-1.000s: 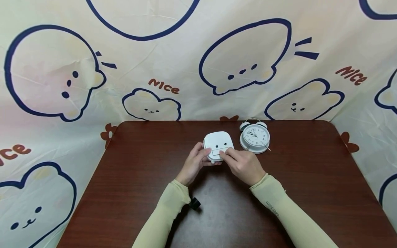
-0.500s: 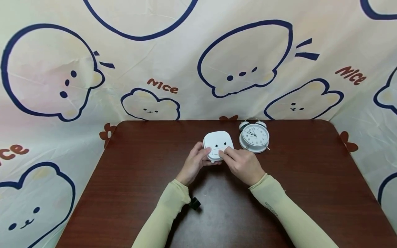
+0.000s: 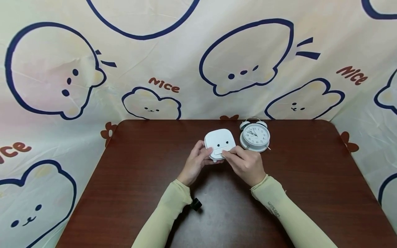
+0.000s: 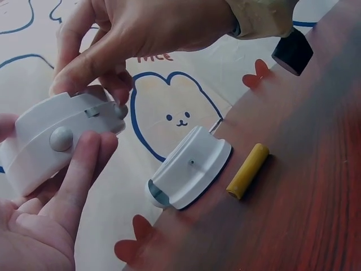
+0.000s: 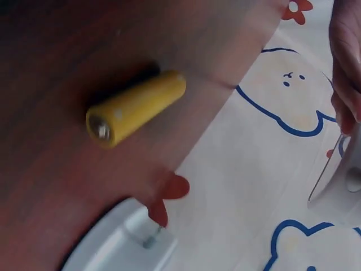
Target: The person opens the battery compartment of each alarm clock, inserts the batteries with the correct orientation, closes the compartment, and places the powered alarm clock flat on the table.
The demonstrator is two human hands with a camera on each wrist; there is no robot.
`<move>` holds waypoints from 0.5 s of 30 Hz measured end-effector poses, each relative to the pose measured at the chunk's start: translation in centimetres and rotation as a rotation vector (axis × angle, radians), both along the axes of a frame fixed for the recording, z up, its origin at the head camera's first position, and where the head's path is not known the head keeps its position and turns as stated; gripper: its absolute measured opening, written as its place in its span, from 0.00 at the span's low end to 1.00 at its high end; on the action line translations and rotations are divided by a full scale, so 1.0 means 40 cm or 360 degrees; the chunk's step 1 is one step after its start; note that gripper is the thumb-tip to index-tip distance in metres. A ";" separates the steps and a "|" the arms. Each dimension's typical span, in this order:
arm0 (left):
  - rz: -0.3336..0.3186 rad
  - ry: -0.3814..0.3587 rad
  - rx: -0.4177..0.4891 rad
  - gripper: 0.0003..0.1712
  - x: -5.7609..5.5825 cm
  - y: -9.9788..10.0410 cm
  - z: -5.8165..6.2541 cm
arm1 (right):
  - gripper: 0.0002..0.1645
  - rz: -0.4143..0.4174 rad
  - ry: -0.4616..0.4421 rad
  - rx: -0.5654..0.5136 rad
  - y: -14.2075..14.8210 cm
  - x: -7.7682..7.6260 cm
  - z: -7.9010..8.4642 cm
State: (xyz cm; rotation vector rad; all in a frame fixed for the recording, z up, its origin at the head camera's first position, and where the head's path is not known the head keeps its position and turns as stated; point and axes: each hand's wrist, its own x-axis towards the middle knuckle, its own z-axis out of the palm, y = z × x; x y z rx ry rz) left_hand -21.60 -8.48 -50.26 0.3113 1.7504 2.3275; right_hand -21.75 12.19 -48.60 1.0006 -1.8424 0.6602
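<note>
A white rounded-square clock point(image 3: 213, 136), its back with two dark knobs turned up, is held above the table. My left hand point(image 3: 193, 163) grips its left side, thumb on the back face and fingers underneath. At the lower part of that face is a rectangular battery cover point(image 3: 218, 150). My right hand point(image 3: 248, 166) has curled thumb and forefinger pinching at the cover's right end; the left wrist view shows the same fingers on the clock point(image 4: 39, 141) from the side. A yellow battery point(image 4: 248, 171) lies on the table, hidden behind my right hand in the head view.
A white twin-bell alarm clock point(image 3: 256, 135) stands on the brown table point(image 3: 139, 193) just behind and right of my hands. Beside it lies the battery point(image 5: 141, 107). A printed cloth point(image 3: 173, 62) hangs along the table's back edge and sides.
Both hands have shifted slightly right and away with the held clock, which is tilted a little more. The right fingers stay at the cover. The twin-bell clock has not moved.
</note>
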 end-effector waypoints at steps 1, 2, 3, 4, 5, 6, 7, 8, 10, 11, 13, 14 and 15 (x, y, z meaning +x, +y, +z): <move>0.0003 0.0003 -0.0002 0.11 0.000 0.000 0.001 | 0.13 0.0004 0.0011 -0.0014 -0.001 0.000 0.000; 0.0007 0.0006 -0.0002 0.11 0.001 0.001 0.002 | 0.13 0.0007 0.0024 -0.0018 -0.002 0.000 0.000; 0.0009 0.0008 0.0001 0.11 0.001 0.001 0.002 | 0.13 0.0005 0.0036 -0.0018 -0.003 0.000 0.000; 0.0011 0.0011 0.0005 0.11 0.001 0.002 0.003 | 0.13 0.0003 0.0044 -0.0018 -0.004 0.000 0.002; 0.0013 0.0014 0.0008 0.11 0.001 0.002 0.003 | 0.13 0.0003 0.0046 -0.0020 -0.004 0.001 0.002; 0.0013 0.0016 0.0012 0.11 0.001 0.003 0.003 | 0.12 0.0000 0.0050 -0.0017 -0.004 0.002 0.003; 0.0011 0.0019 0.0017 0.11 0.001 0.003 0.003 | 0.12 -0.0001 0.0052 -0.0016 -0.005 0.003 0.003; 0.0005 0.0022 0.0019 0.11 0.002 0.003 0.003 | 0.12 -0.0002 0.0053 -0.0016 -0.005 0.004 0.004; -0.0004 0.0028 0.0029 0.11 0.002 0.003 0.002 | 0.12 0.0001 0.0046 -0.0011 -0.004 0.006 0.005; -0.0009 0.0032 0.0038 0.11 0.003 0.003 0.002 | 0.12 0.0008 0.0045 -0.0013 -0.004 0.006 0.005; -0.0028 0.0038 0.0067 0.10 0.003 0.003 0.001 | 0.11 0.0016 0.0039 -0.0012 -0.003 0.006 0.007; -0.0034 0.0040 0.0081 0.09 0.004 0.003 0.002 | 0.11 0.0020 0.0034 -0.0013 -0.002 0.007 0.008; -0.0039 0.0042 0.0096 0.09 0.004 0.003 0.001 | 0.12 0.0025 0.0033 -0.0016 -0.002 0.007 0.008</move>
